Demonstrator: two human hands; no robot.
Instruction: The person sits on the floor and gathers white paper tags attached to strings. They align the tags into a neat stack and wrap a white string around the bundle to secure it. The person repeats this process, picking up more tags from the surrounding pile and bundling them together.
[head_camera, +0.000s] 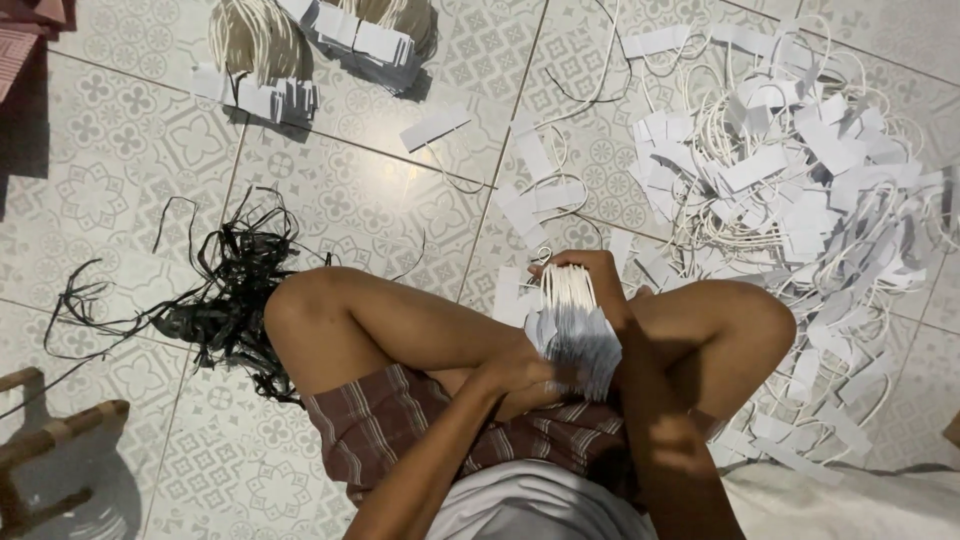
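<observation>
Between my raised knees, my right hand has its fingers clamped on the top of a bundle of white cord handles with paper tabs hanging below; my left hand has its fingers closed on the tabs' lower ends. I judge I'm squaring the stack, and the next move calls for a firm, even grip. The loose pile on the tiled floor looks papery and stringy; black strands lie tangled to the left.

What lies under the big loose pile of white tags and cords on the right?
Patterned floor tiles show around the pile of tags and cords and through small gaps. Whatever lies beneath its dense middle is covered and cannot be seen.
</observation>
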